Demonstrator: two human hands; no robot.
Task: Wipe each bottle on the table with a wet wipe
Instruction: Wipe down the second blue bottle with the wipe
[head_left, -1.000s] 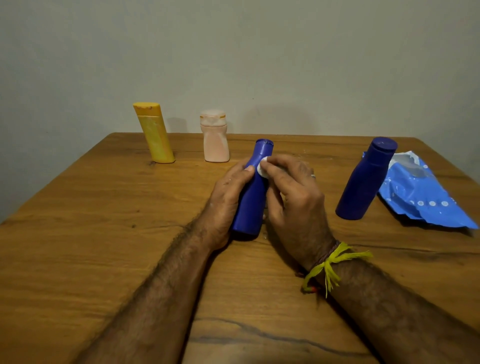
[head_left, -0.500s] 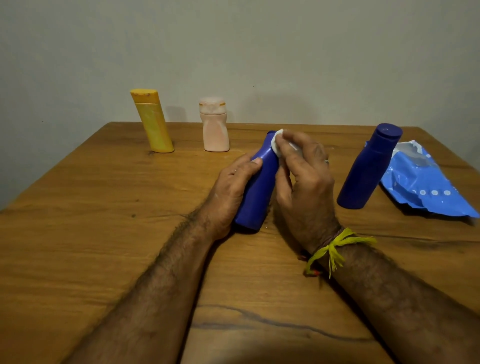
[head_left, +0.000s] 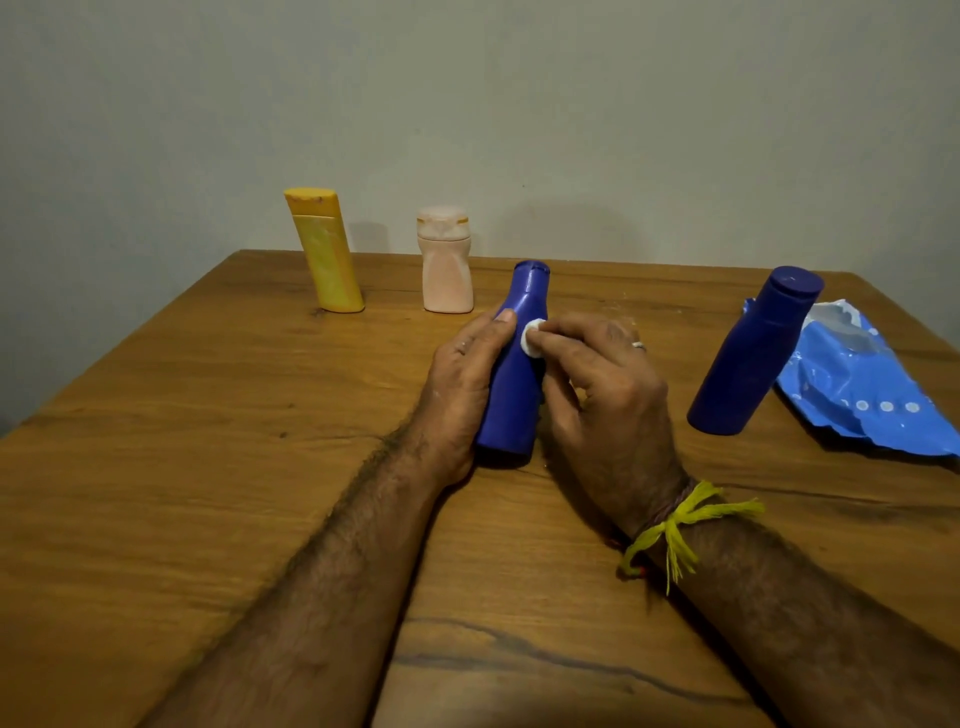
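A slim blue bottle (head_left: 514, 384) stands upright at the middle of the wooden table (head_left: 208, 467). My left hand (head_left: 460, 387) grips its left side. My right hand (head_left: 597, 395) pinches a small white wet wipe (head_left: 532, 339) against the bottle's shoulder, just below the neck. A second, larger blue bottle (head_left: 753, 353) stands to the right, untouched. A yellow bottle (head_left: 324, 249) and a pale pink bottle (head_left: 445, 260) stand at the far edge on the left.
A blue wet-wipe packet (head_left: 862, 384) lies crumpled at the right edge, behind the larger blue bottle. A plain wall rises right behind the table's far edge. The near half of the tabletop holds only my forearms.
The wipe in my right hand slid up to the bottle's cap half a second ago and is now back down at the shoulder. My left hand kept its hold.
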